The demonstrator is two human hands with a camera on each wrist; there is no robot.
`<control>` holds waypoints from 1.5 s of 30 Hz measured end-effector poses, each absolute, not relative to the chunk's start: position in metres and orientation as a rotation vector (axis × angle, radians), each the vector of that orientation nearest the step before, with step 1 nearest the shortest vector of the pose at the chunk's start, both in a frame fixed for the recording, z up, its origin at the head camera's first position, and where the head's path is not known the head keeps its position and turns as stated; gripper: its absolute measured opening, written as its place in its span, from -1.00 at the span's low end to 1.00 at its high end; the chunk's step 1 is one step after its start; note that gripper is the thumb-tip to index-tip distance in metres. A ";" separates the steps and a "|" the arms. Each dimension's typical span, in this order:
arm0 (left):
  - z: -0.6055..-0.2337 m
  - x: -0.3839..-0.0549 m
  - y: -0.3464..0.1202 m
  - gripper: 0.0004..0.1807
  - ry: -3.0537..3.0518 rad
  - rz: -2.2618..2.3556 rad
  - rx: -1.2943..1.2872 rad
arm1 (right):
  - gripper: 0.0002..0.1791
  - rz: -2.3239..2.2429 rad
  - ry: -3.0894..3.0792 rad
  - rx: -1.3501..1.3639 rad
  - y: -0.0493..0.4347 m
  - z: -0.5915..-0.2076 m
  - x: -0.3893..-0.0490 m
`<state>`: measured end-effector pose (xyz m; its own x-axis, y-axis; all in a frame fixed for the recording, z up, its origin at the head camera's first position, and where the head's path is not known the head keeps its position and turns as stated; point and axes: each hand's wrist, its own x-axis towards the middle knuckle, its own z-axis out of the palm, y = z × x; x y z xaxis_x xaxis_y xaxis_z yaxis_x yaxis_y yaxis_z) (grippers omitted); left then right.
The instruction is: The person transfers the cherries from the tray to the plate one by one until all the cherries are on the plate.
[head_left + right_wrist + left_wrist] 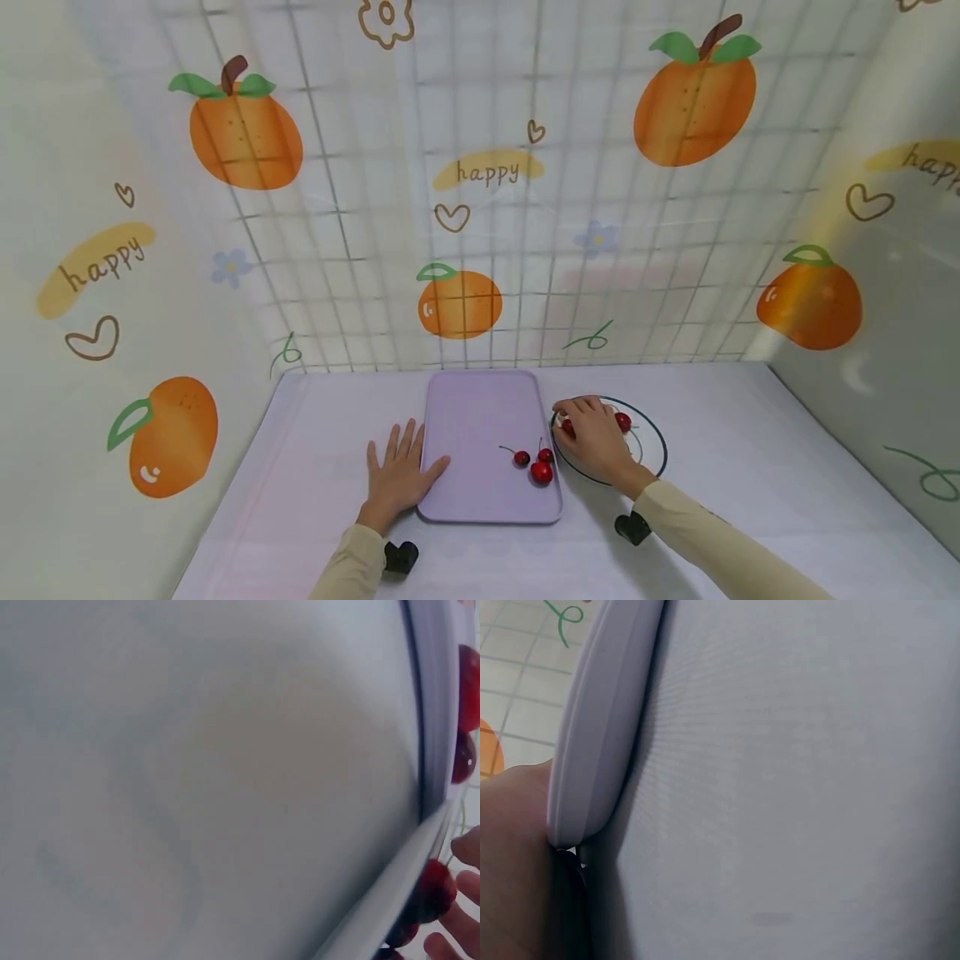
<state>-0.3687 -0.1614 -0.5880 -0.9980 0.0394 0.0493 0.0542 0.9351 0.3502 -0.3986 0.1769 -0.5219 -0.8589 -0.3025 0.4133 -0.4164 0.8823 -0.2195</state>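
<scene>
One cherry (567, 428) beside right fingers (573, 407), on plate (664, 455).

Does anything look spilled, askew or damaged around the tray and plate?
Nothing stands out: three cherries sit inside the lilac tray, near its right edge, and more cherries lie on the dark-rimmed plate.

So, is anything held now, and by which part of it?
The left hand only touches the tray. Whether the right hand, at the plate, grips a cherry cannot be told.

A smooth, matt, plastic-looking finish is shown by the tray (480, 425) — glossy skins are seen on the cherries (541, 472), and matt cloth on the sleeves (720, 540).
</scene>
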 end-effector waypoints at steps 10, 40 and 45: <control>-0.586 -0.367 -0.161 0.01 -3.040 -0.573 -0.074 | -0.70 0.480 -2.639 0.574 0.160 -0.516 -0.395; -0.585 -0.366 -0.160 0.01 -3.049 -0.595 -0.079 | -0.65 0.565 -2.762 0.823 0.134 -0.522 -0.382; -0.586 -0.367 -0.160 0.01 -3.046 -0.584 -0.075 | -0.73 0.503 -2.767 0.841 0.135 -0.524 -0.381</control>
